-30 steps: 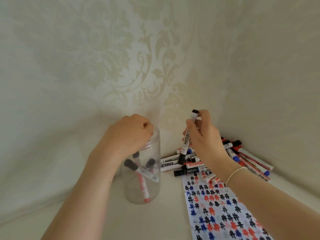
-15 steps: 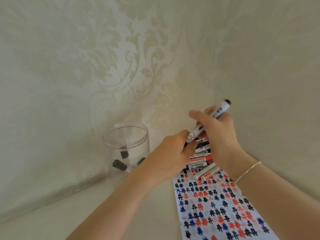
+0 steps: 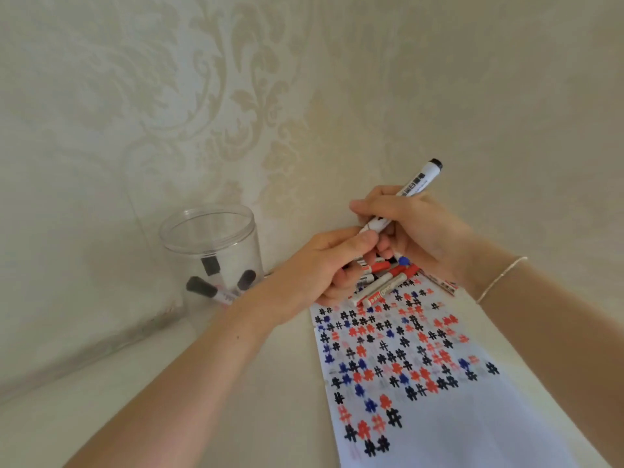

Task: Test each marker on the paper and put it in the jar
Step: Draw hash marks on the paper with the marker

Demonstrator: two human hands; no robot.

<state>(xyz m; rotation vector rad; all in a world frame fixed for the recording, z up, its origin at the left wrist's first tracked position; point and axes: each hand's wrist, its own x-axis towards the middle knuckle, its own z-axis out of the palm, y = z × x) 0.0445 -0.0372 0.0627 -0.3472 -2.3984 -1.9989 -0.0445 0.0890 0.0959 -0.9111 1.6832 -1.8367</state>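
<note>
Both hands grip one marker (image 3: pixel 401 201) at centre frame, right hand (image 3: pixel 418 228) on the barrel, left hand (image 3: pixel 324 265) pinching its lower end; pull the cap straight off, keeping the tip over the paper (image 3: pixel 422 383).

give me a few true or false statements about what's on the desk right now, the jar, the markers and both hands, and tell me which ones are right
1. Both hands hold the same marker. True: left hand at its lower end, right hand around the barrel.
2. The jar is empty. False: several markers are inside.
3. The jar has a lid on. False: its mouth is open.
4. The paper bears black, red and blue marks. True.
5. The jar stands on the paper. False: it stands left of it.
</note>
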